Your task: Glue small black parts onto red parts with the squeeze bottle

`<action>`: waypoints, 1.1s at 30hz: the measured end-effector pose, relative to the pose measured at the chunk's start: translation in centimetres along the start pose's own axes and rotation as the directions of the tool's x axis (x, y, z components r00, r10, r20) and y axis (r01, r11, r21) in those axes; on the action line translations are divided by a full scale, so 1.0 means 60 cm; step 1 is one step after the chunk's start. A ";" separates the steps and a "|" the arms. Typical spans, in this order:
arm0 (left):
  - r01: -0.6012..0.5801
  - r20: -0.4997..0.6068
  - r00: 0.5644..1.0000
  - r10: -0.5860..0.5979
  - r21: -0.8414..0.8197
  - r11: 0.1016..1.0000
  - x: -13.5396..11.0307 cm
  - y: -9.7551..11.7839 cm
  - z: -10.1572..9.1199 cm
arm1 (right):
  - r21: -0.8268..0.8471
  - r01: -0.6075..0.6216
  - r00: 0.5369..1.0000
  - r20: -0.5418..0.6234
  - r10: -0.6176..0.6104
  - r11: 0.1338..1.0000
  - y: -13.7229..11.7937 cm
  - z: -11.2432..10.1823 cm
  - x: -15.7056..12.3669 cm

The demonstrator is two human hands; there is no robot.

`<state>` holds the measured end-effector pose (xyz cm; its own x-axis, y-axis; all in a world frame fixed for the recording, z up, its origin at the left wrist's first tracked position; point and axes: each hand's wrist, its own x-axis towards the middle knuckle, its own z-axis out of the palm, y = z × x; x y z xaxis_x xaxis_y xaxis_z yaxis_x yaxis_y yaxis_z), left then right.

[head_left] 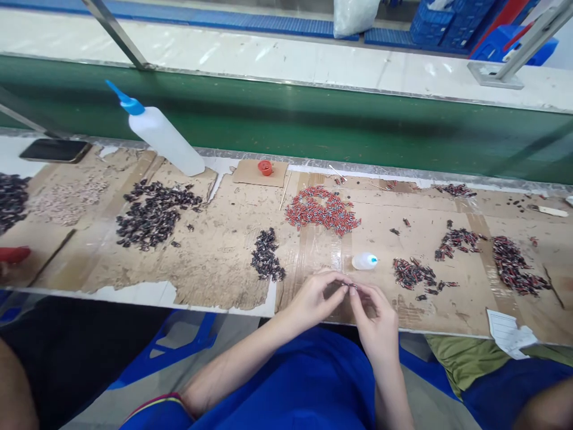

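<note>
My left hand (pixel 320 295) and my right hand (pixel 375 307) meet at the front edge of the cardboard-covered bench (pixel 224 239). Thumbs and fingertips of both pinch a small dark part (pixel 348 285), too small to make out well. Just beyond them a little white bottle (pixel 364 261) with a blue tip lies on the cardboard. Left of my hands is a small pile of black parts (pixel 267 255). Farther back lies a pile of red-and-silver pieces (pixel 320 209). To the right, a pile of black-and-red pieces (pixel 414 273) is spread out.
A large white squeeze bottle (pixel 165 140) with a blue nozzle and a phone (pixel 56 150) lie toward the back left. A red cap (pixel 265 168) rests on a cardboard piece. Behind runs a green belt (pixel 286 119). People sit on both sides of me.
</note>
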<state>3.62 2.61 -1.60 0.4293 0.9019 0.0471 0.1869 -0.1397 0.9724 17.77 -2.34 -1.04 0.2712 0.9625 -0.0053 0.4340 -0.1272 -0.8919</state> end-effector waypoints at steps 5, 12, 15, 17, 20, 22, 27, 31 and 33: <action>-0.100 0.018 0.995 0.098 0.270 0.958 -0.013 0.002 -0.026 | -0.063 -0.095 0.981 -0.176 0.083 0.993 0.036 -0.045 0.008; 0.053 -0.149 0.984 0.095 0.762 0.646 -0.040 -0.047 -0.148 | -0.267 0.095 0.892 -0.404 -0.201 0.959 0.054 -0.045 0.049; -0.036 -0.001 0.998 0.064 0.818 0.574 -0.045 -0.055 -0.180 | -0.290 0.197 0.935 -0.231 -0.269 0.936 0.052 -0.017 0.067; -0.063 0.042 0.998 0.051 0.834 0.549 -0.044 -0.055 -0.188 | -0.295 0.210 0.947 -0.176 -0.268 0.932 0.052 -0.001 0.077; -0.064 0.047 0.998 0.044 0.837 0.544 -0.040 -0.056 -0.187 | -0.210 0.169 0.964 -0.167 -0.205 0.963 0.050 0.009 0.083; -0.070 0.055 0.998 0.043 0.824 0.562 -0.034 -0.058 -0.182 | -0.079 0.093 0.980 -0.170 -0.106 0.992 0.048 0.010 0.080; -0.057 0.042 0.998 0.038 0.790 0.610 -0.018 -0.067 -0.160 | 0.297 -0.049 0.986 -0.135 0.092 0.954 0.041 0.007 0.063; -0.071 0.055 0.997 0.045 0.796 0.601 -0.005 -0.061 -0.141 | 0.329 -0.025 0.967 -0.233 0.107 0.944 0.035 0.002 0.059; -0.103 0.091 0.995 0.051 0.772 0.627 0.001 -0.055 -0.128 | 0.322 -0.009 0.960 -0.261 0.098 0.947 0.034 -0.001 0.060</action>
<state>-3.74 6.25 -3.03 0.5167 0.8528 0.0758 0.7553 -0.4958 0.4287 19.66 0.83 -2.85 0.5272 0.8493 0.0258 0.1322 -0.0520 -0.9899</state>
